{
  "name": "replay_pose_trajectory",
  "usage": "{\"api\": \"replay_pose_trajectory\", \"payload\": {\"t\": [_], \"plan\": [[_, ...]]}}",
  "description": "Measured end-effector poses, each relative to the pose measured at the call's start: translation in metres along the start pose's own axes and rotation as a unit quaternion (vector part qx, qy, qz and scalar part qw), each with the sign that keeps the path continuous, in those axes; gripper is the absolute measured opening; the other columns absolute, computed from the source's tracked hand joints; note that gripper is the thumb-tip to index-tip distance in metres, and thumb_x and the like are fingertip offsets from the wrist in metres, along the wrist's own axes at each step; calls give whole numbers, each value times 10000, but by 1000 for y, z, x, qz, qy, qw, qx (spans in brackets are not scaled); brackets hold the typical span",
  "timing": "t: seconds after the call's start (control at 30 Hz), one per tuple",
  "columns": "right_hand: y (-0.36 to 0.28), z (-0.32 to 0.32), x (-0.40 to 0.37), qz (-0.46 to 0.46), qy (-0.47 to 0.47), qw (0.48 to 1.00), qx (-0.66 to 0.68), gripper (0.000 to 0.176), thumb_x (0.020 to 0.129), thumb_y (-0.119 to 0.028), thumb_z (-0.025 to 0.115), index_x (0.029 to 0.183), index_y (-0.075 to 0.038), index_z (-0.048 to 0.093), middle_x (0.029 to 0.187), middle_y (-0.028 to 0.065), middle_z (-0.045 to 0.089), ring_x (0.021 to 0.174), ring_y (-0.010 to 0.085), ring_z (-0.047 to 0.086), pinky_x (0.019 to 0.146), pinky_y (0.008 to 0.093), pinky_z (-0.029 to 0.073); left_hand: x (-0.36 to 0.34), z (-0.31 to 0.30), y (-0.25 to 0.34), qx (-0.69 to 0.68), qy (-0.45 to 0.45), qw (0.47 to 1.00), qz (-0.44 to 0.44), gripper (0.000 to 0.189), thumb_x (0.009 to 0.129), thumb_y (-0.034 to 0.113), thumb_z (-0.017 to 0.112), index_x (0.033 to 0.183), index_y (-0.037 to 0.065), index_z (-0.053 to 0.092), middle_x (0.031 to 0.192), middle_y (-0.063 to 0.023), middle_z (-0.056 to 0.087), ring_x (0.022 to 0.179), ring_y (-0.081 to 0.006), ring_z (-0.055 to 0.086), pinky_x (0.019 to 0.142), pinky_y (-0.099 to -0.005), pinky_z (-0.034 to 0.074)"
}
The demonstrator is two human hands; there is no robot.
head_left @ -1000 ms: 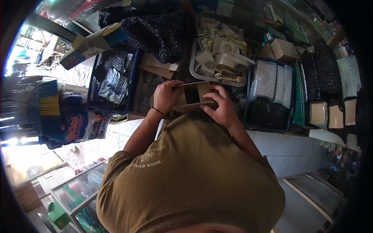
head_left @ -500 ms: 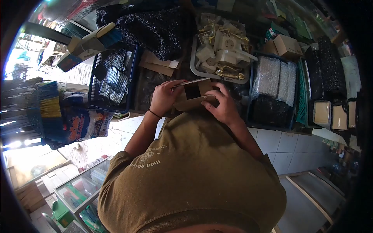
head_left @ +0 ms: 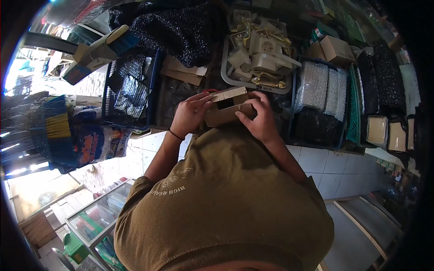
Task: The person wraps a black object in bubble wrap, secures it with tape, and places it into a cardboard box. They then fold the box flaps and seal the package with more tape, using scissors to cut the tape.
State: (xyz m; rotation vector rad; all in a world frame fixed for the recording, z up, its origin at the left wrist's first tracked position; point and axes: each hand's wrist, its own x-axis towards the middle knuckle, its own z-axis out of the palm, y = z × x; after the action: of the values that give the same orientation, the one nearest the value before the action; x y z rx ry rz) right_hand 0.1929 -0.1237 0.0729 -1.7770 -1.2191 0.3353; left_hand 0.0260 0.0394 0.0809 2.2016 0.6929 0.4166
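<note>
A small brown cardboard box is held close to my body, its top flap raised and a dark interior showing. My left hand grips its left end, thumb and fingers pinching the flap's corner. On the right end, my right hand has its fingers around the side and its thumb near the front panel. Just beyond the box stands a white tray heaped with wrapped sockets and gold-coloured handles. What lies inside the box is too dark to tell.
At left, a blue basket holds black and silver wrapping. Flat cardboard lies beyond my left hand. Bubble-wrapped packs sit in a crate to the right, near a closed carton. Brushes stand at far left.
The box has tipped, so its flap and front panel show more and its opening looks narrower. Both hands keep hold of it and have shifted slightly.
</note>
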Motion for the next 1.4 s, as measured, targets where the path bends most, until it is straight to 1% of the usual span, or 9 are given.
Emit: {"api": "replay_pose_trajectory", "payload": {"t": [0.47, 0.53, 0.83, 0.97, 1.1, 1.23, 1.27, 1.33, 1.4], "plan": [[12, 11, -3, 9, 53, 999, 8, 376, 718, -167, 737, 898, -9, 447, 1000, 174, 487, 927, 328, 501, 821, 385, 412, 0, -1, 1, 27, -21, 999, 30, 197, 761, 133, 672, 947, 70, 676, 1096, -93, 630, 783, -209, 624, 667, -288, 494], [14, 13, -4, 14, 58, 998, 22, 375, 717, -153, 734, 890, -15, 431, 957, 165, 476, 886, 323, 491, 793, 385, 408, 1, 1, 8, 33, -31, 999, -6, 214, 765, 174, 659, 945, 59, 647, 1019, -131, 629, 960, -303, 597, 829, -372, 477], [17, 14, -2, 7, 77, 996, 35, 341, 710, -85, 702, 872, -24, 408, 838, 146, 446, 778, 329, 458, 707, 386, 394, 4, 32, 20, 186, -26, 973, 137, 510, 791, 230, 622, 1237, 68, 434, 1199, -123, 494, 1132, -291, 472, 900, -427, 382], [16, 18, 1, -7, 90, 996, 18, 326, 714, -89, 694, 866, -28, 413, 833, 146, 449, 773, 335, 459, 704, 385, 395, 3, 36, 21, 152, -41, 982, 104, 562, 780, 245, 637, 1265, 80, 408, 1239, -123, 459, 1188, -306, 420, 932, -440, 354], [21, 18, -3, 42, 76, 996, 36, 309, 754, -132, 694, 868, -22, 428, 828, 141, 452, 786, 323, 468, 720, 382, 399, -6, 29, 1, 36, 101, 986, 131, 573, 758, 201, 656, 1261, 71, 414, 1258, -147, 444, 1197, -331, 401, 982, -439, 323], [17, 15, -6, 74, 75, 994, 13, 340, 782, -195, 695, 885, -7, 431, 834, 140, 447, 790, 307, 467, 733, 381, 400, -31, 17, -27, 140, 284, 940, -128, 270, 785, 238, 651, 968, 43, 617, 984, -147, 613, 927, -337, 575, 770, -411, 445], [14, 13, -6, 73, 73, 995, 4, 338, 803, -206, 678, 897, 2, 429, 856, 145, 447, 799, 298, 470, 742, 381, 403, -36, 14, -34, 139, 287, 938, -132, 270, 785, 238, 651, 968, 43, 617, 984, -147, 613, 927, -337, 575, 770, -411, 445], [13, 15, -3, 63, 81, 995, 1, 328, 811, -201, 668, 901, 4, 428, 865, 145, 447, 808, 297, 471, 750, 381, 405, -42, 10, -43, 101, 132, 927, -335, 393, 824, 414, 584, 788, 34, 675, 812, -176, 643, 794, -360, 619, 698, -426, 472], [6, 15, 0, 62, 97, 993, 6, 299, 821, -178, 653, 915, 3, 434, 882, 137, 450, 833, 296, 475, 779, 380, 402, -37, 10, -47, 67, 132, 923, -355, 474, 835, 470, 533, 738, 28, 675, 761, -198, 632, 762, -375, 619, 687, -432, 477]]}}
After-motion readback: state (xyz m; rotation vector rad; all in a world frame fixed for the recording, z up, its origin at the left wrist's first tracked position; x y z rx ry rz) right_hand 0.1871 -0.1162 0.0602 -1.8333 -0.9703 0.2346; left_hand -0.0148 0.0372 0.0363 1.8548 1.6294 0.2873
